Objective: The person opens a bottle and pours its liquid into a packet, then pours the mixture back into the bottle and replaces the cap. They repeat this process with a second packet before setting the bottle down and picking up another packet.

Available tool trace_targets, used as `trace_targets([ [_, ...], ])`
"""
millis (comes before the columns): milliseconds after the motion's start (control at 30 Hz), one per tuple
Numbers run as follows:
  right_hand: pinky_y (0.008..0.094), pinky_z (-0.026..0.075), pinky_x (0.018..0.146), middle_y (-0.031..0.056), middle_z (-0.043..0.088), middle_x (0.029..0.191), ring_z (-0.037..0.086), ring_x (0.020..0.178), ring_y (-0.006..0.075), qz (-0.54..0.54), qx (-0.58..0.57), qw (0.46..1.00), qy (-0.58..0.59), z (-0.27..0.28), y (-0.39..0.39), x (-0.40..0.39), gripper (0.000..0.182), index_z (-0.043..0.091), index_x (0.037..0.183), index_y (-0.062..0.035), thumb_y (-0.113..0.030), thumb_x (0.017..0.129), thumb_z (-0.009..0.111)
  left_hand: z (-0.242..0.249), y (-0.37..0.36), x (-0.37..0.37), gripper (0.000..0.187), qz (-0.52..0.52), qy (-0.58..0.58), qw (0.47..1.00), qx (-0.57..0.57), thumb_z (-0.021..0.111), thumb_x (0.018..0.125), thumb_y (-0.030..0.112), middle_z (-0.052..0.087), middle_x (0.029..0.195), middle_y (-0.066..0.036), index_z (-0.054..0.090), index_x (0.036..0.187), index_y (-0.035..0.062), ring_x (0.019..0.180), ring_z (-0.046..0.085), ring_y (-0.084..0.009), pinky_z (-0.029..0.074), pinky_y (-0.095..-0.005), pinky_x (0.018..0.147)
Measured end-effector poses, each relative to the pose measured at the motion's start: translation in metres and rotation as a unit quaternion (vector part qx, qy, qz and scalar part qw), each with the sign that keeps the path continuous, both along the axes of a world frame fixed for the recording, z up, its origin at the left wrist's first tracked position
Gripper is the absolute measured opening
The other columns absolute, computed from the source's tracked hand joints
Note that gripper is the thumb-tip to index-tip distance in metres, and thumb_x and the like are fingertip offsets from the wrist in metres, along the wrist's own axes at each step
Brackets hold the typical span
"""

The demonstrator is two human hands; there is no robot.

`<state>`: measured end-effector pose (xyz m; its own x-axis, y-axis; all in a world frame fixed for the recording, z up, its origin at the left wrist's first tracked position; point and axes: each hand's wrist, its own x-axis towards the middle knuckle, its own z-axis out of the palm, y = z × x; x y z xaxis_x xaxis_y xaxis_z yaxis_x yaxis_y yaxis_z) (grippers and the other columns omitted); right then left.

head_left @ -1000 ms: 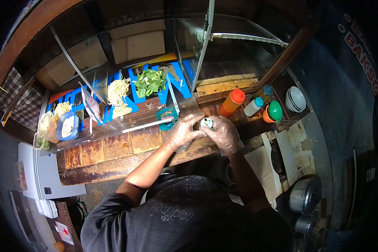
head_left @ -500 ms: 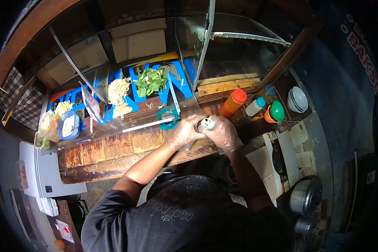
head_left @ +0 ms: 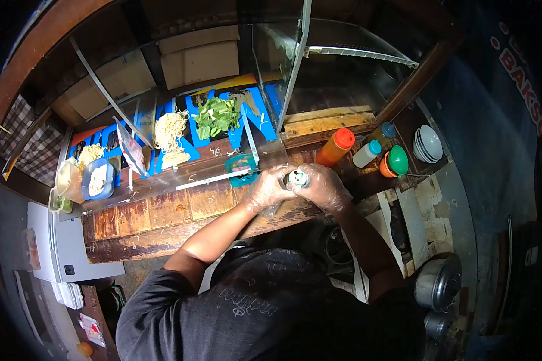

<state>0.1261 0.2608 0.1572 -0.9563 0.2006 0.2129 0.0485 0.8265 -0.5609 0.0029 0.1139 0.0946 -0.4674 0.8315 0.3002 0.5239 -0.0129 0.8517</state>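
Observation:
Both hands wear clear plastic gloves and meet above the worn wooden counter (head_left: pixel 162 210). My left hand (head_left: pixel 266 188) and my right hand (head_left: pixel 323 188) are closed together around a small white container with a teal end (head_left: pixel 297 178). It sits between the fingertips, partly hidden by them. A small teal tub (head_left: pixel 241 167) stands just behind my left hand.
Behind glass (head_left: pixel 265 90) lie yellow noodles (head_left: pixel 170 132) and green leaves (head_left: pixel 214 118). An orange squeeze bottle (head_left: pixel 334 147), a white bottle with teal cap (head_left: pixel 365 153), an orange-and-green container (head_left: pixel 392 162) and stacked white bowls (head_left: pixel 428 143) stand to the right. Metal pots (head_left: pixel 436 281) sit at lower right.
Both hands, still on the small container, have shifted very slightly right. The rest is unchanged.

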Motion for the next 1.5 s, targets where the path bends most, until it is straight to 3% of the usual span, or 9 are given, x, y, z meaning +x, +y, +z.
trace_targets([
  [367, 0.0406, 0.054, 0.078, 0.018, 0.069, 0.095, 0.067, 0.089, 0.0357, 0.074, 0.026, 0.996, 0.034, -0.005, 0.014, 0.001, 0.04, 0.067, 0.107, -0.0029, -0.023, 0.075, 0.08, 0.001, 0.003, -0.003, 0.069, -0.03, 0.002, 0.999, -0.024, 0.085, 0.063, 0.029, 0.068, 0.118, -0.021, 0.064, 0.121, -0.0007, 0.106, 0.067, -0.0339, 0.051, -0.0385, 0.096],
  [467, 0.0399, 0.054, 0.078, 0.0179, 0.069, 0.096, 0.068, 0.09, 0.0353, 0.066, -0.047, 0.997, 0.01, -0.001, 0.012, 0.003, 0.042, 0.066, 0.108, -0.0027, -0.025, 0.075, 0.081, -0.007, 0.004, -0.002, 0.068, -0.021, 0.016, 1.0, -0.017, 0.083, 0.066, 0.03, 0.066, 0.121, -0.021, 0.063, 0.124, 0.0012, 0.11, 0.065, -0.0358, 0.05, -0.0399, 0.097],
  [733, 0.0451, 0.055, 0.077, 0.0238, 0.069, 0.092, 0.068, 0.088, 0.0407, -0.105, -0.04, 0.993, -0.034, 0.003, -0.02, 0.011, 0.044, 0.064, 0.105, -0.0017, -0.039, 0.084, 0.075, -0.015, 0.007, 0.01, 0.07, 0.015, 0.017, 0.999, -0.038, 0.081, 0.073, 0.04, 0.062, 0.129, -0.022, 0.058, 0.13, 0.0058, 0.116, 0.06, -0.04, 0.048, -0.0444, 0.1],
  [800, 0.0455, 0.054, 0.074, 0.0233, 0.068, 0.089, 0.068, 0.086, 0.0408, -0.126, -0.022, 0.991, -0.044, 0.001, -0.024, 0.008, 0.045, 0.063, 0.102, -0.0016, -0.041, 0.083, 0.076, -0.012, 0.008, 0.01, 0.067, 0.014, 0.063, 0.998, -0.019, 0.08, 0.076, 0.039, 0.063, 0.124, -0.022, 0.056, 0.13, 0.0064, 0.111, 0.062, -0.0418, 0.052, -0.0462, 0.093],
  [867, 0.0458, 0.054, 0.072, 0.0227, 0.067, 0.085, 0.068, 0.083, 0.0408, -0.147, -0.002, 0.988, -0.053, 0.0, -0.023, 0.006, 0.047, 0.061, 0.098, -0.0014, -0.043, 0.081, 0.077, -0.007, 0.008, 0.009, 0.068, 0.004, 0.032, 0.999, -0.044, 0.08, 0.075, 0.04, 0.066, 0.118, -0.023, 0.057, 0.129, 0.0063, 0.107, 0.064, -0.0417, 0.052, -0.0458, 0.091],
  [1000, 0.0485, 0.053, 0.068, 0.0236, 0.066, 0.079, 0.066, 0.078, 0.0435, -0.122, 0.036, 0.991, -0.037, -0.005, -0.019, 0.002, 0.047, 0.058, 0.092, -0.0013, -0.044, 0.081, 0.076, 0.002, 0.007, 0.005, 0.069, -0.016, -0.003, 0.998, -0.066, 0.082, 0.072, 0.041, 0.07, 0.104, -0.023, 0.059, 0.127, 0.0064, 0.096, 0.068, -0.0416, 0.055, -0.045, 0.084],
  [1333, 0.0499, 0.054, 0.07, 0.0245, 0.067, 0.08, 0.067, 0.079, 0.0432, -0.025, 0.037, 0.998, -0.036, -0.012, 0.001, 0.001, 0.045, 0.056, 0.099, -0.0026, -0.04, 0.082, 0.075, -0.007, 0.011, -0.009, 0.064, -0.051, 0.006, 0.997, -0.058, 0.082, 0.074, 0.04, 0.07, 0.106, -0.021, 0.062, 0.125, 0.0068, 0.1, 0.066, -0.041, 0.055, -0.0446, 0.083],
  [1400, 0.0497, 0.054, 0.071, 0.0246, 0.067, 0.081, 0.067, 0.08, 0.0433, -0.009, 0.038, 0.998, -0.044, -0.011, 0.006, 0.001, 0.045, 0.056, 0.1, -0.0026, -0.039, 0.082, 0.075, -0.007, 0.012, -0.01, 0.071, -0.058, -0.006, 0.996, -0.067, 0.085, 0.069, 0.038, 0.071, 0.102, -0.022, 0.061, 0.127, 0.0042, 0.092, 0.071, -0.0345, 0.054, -0.0398, 0.082],
  [1500, 0.0493, 0.054, 0.072, 0.0248, 0.066, 0.082, 0.067, 0.082, 0.0432, 0.021, 0.028, 0.998, -0.042, -0.008, 0.01, 0.0, 0.045, 0.055, 0.101, -0.0026, -0.038, 0.082, 0.075, -0.006, 0.013, -0.011, 0.07, -0.063, -0.005, 0.996, -0.066, 0.085, 0.07, 0.038, 0.071, 0.101, -0.021, 0.062, 0.127, 0.0042, 0.09, 0.071, -0.0313, 0.054, -0.0387, 0.082],
])
